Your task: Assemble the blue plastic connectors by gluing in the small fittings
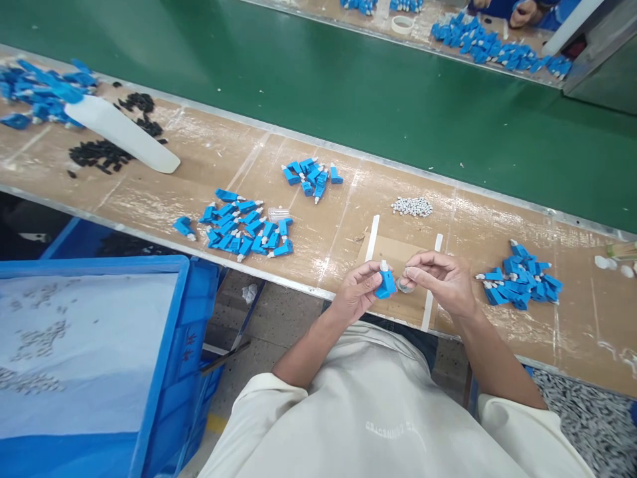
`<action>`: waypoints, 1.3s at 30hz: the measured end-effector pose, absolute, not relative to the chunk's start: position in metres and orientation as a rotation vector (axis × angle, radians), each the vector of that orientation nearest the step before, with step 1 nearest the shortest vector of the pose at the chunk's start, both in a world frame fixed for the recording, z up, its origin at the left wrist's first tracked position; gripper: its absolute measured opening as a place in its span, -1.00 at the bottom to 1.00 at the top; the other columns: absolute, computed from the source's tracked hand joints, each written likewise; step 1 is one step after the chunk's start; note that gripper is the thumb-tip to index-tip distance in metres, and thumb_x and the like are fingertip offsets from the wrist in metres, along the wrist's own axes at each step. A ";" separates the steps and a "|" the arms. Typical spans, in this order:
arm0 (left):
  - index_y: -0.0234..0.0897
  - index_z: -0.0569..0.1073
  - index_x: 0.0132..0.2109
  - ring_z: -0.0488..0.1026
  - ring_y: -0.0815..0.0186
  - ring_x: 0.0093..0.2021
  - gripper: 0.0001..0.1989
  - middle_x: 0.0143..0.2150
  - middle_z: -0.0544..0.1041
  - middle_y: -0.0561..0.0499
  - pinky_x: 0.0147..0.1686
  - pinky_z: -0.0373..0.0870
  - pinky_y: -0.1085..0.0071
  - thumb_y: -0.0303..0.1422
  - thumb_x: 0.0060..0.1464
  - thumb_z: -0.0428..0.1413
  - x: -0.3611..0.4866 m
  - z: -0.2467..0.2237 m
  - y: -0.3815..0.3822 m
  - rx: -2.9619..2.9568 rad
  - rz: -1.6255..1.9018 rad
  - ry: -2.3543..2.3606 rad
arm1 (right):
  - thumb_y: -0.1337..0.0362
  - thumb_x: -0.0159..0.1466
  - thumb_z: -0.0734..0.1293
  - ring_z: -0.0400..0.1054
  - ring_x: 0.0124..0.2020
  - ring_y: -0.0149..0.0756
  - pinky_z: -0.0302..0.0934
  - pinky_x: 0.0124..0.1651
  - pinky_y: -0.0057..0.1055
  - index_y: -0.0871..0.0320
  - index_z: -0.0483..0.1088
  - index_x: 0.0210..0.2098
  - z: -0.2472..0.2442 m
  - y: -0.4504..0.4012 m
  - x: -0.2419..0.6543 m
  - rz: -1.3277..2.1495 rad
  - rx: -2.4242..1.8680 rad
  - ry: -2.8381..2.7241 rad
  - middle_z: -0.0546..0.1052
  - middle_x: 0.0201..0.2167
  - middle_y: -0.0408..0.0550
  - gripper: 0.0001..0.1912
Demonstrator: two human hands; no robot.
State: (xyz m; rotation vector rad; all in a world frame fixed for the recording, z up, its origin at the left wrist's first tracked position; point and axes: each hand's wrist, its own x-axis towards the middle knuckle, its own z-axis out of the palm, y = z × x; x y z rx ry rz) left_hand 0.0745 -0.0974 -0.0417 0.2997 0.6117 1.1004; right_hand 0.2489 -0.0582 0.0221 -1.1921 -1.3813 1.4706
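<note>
Pinched in my left hand is a blue plastic part with a white tip pointing up. Just to its right, my right hand has its fingers closed on a small round greyish piece, whose details are too small to make out. The two held things are close together over a cardboard sheet flanked by two white strips. Beyond my hands lies a pile of small whitish pieces. Groups of blue parts lie to the left, farther back and at the right.
At the left are a white bottle, black pieces and a larger blue pile. A blue crate stands below the table's left edge. A green surface runs behind the table; another person's hand shows at the top right.
</note>
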 end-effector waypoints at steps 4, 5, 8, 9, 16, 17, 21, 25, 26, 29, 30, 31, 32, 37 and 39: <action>-0.33 0.62 -0.22 0.51 0.32 -0.35 -0.53 -0.35 0.59 -0.03 -0.34 0.44 0.43 -0.14 -0.23 0.50 0.078 -0.042 -0.098 0.351 1.159 0.672 | -0.04 0.11 0.58 0.52 -0.49 -0.31 0.53 -0.37 -0.35 0.14 0.55 -0.41 0.025 -0.065 0.246 1.468 -1.207 -1.416 0.59 -0.51 -0.08 -0.64; -0.32 0.63 -0.22 0.51 0.32 -0.36 -0.54 -0.35 0.60 -0.03 -0.34 0.43 0.42 -0.13 -0.23 0.50 0.079 -0.043 -0.099 0.367 1.171 0.687 | -0.04 0.11 0.57 0.51 -0.48 -0.32 0.52 -0.37 -0.36 0.13 0.55 -0.41 0.024 -0.067 0.245 1.463 -1.199 -1.420 0.58 -0.49 -0.07 -0.63; -0.30 0.66 -0.24 0.51 0.31 -0.35 -0.54 -0.31 0.63 -0.06 -0.30 0.44 0.39 -0.10 -0.25 0.50 0.081 -0.043 -0.099 0.410 1.213 0.727 | -0.05 0.13 0.56 0.48 -0.48 -0.35 0.50 -0.38 -0.39 0.13 0.56 -0.40 0.021 -0.070 0.243 1.460 -1.190 -1.428 0.57 -0.43 -0.07 -0.64; -0.29 0.66 -0.24 0.51 0.31 -0.35 -0.54 -0.31 0.64 -0.06 -0.29 0.44 0.39 -0.10 -0.25 0.50 0.081 -0.043 -0.099 0.424 1.225 0.736 | -0.04 0.13 0.56 0.47 -0.49 -0.35 0.49 -0.39 -0.39 0.13 0.56 -0.40 0.020 -0.071 0.243 1.463 -1.193 -1.428 0.56 -0.42 -0.07 -0.64; -0.27 0.66 -0.22 0.51 0.31 -0.36 -0.55 -0.33 0.63 -0.04 -0.32 0.42 0.42 -0.07 -0.20 0.47 0.082 -0.047 -0.099 0.495 1.240 0.771 | -0.05 0.13 0.56 0.46 -0.48 -0.35 0.48 -0.40 -0.39 0.12 0.58 -0.39 0.013 -0.071 0.242 1.452 -1.214 -1.458 0.55 -0.41 -0.07 -0.65; -0.27 0.66 -0.22 0.52 0.30 -0.34 -0.55 -0.33 0.64 -0.04 -0.31 0.42 0.42 -0.07 -0.20 0.47 0.082 -0.047 -0.099 0.501 1.244 0.778 | -0.05 0.14 0.55 0.46 -0.47 -0.34 0.48 -0.39 -0.39 0.11 0.58 -0.39 0.013 -0.071 0.242 1.441 -1.217 -1.467 0.55 -0.40 -0.07 -0.66; -0.27 0.66 -0.26 0.53 0.28 -0.31 -0.56 -0.31 0.64 -0.05 -0.25 0.44 0.39 -0.07 -0.22 0.48 0.083 -0.046 -0.098 0.538 1.305 0.835 | -0.01 0.17 0.53 0.47 -0.43 -0.32 0.48 -0.35 -0.38 0.11 0.59 -0.39 0.012 -0.073 0.242 1.342 -1.239 -1.527 0.56 -0.39 -0.06 -0.69; -0.26 0.67 -0.25 0.53 0.29 -0.30 -0.62 -0.33 0.61 -0.03 -0.24 0.45 0.41 -0.10 -0.15 0.46 0.083 -0.043 -0.096 0.635 1.366 0.886 | 0.01 0.17 0.53 0.46 -0.41 -0.32 0.45 -0.35 -0.39 0.13 0.60 -0.39 0.015 -0.072 0.242 1.307 -1.287 -1.555 0.55 -0.40 -0.06 -0.70; -0.26 0.67 -0.25 0.53 0.30 -0.30 -0.62 -0.34 0.60 -0.02 -0.26 0.45 0.42 -0.09 -0.14 0.46 0.082 -0.043 -0.096 0.661 1.367 0.887 | 0.01 0.17 0.54 0.46 -0.42 -0.33 0.44 -0.35 -0.39 0.13 0.60 -0.40 0.016 -0.072 0.243 1.331 -1.292 -1.545 0.55 -0.41 -0.06 -0.70; -0.28 0.66 -0.25 0.53 0.33 -0.35 -0.59 -0.36 0.60 -0.02 -0.33 0.45 0.44 -0.06 -0.14 0.45 0.081 -0.045 -0.094 0.696 1.334 0.845 | 0.04 0.11 0.58 0.42 -0.48 -0.38 0.42 -0.39 -0.43 0.16 0.59 -0.43 0.018 -0.068 0.244 1.457 -1.266 -1.448 0.53 -0.45 -0.09 -0.69; -0.29 0.66 -0.24 0.53 0.33 -0.37 -0.57 -0.36 0.61 -0.02 -0.35 0.45 0.44 -0.05 -0.13 0.44 0.081 -0.045 -0.094 0.693 1.311 0.823 | 0.05 0.07 0.61 0.40 -0.51 -0.40 0.40 -0.43 -0.44 0.16 0.58 -0.44 0.018 -0.067 0.245 1.512 -1.248 -1.392 0.52 -0.47 -0.11 -0.68; -0.30 0.65 -0.23 0.53 0.34 -0.38 -0.56 -0.36 0.61 -0.03 -0.37 0.45 0.44 -0.03 -0.12 0.43 0.081 -0.045 -0.094 0.686 1.288 0.802 | 0.06 0.03 0.63 0.39 -0.53 -0.42 0.38 -0.47 -0.46 0.16 0.58 -0.44 0.017 -0.066 0.246 1.571 -1.228 -1.330 0.51 -0.49 -0.12 -0.67; -0.31 0.65 -0.22 0.53 0.33 -0.39 -0.54 -0.37 0.62 -0.03 -0.39 0.45 0.44 -0.02 -0.11 0.43 0.082 -0.044 -0.094 0.674 1.268 0.786 | 0.06 -0.02 0.66 0.38 -0.54 -0.43 0.37 -0.51 -0.48 0.16 0.58 -0.44 0.017 -0.064 0.247 1.632 -1.209 -1.267 0.51 -0.49 -0.12 -0.65; -0.31 0.65 -0.23 0.53 0.32 -0.43 -0.56 -0.42 0.61 -0.01 -0.36 0.48 0.39 -0.05 -0.13 0.44 0.086 -0.034 -0.097 0.587 1.222 0.721 | 0.08 -0.05 0.67 0.39 -0.54 -0.41 0.32 -0.61 -0.53 0.13 0.62 -0.27 0.018 -0.063 0.255 1.902 -1.118 -1.084 0.53 -0.48 -0.12 -0.58; -0.31 0.65 -0.24 0.55 0.31 -0.41 -0.57 -0.43 0.62 -0.02 -0.35 0.48 0.38 -0.07 -0.14 0.45 0.087 -0.030 -0.098 0.568 1.206 0.700 | 0.11 -0.03 0.67 0.37 -0.57 -0.44 0.29 -0.63 -0.56 0.11 0.64 -0.23 0.019 -0.063 0.257 1.947 -1.083 -1.066 0.52 -0.50 -0.14 -0.59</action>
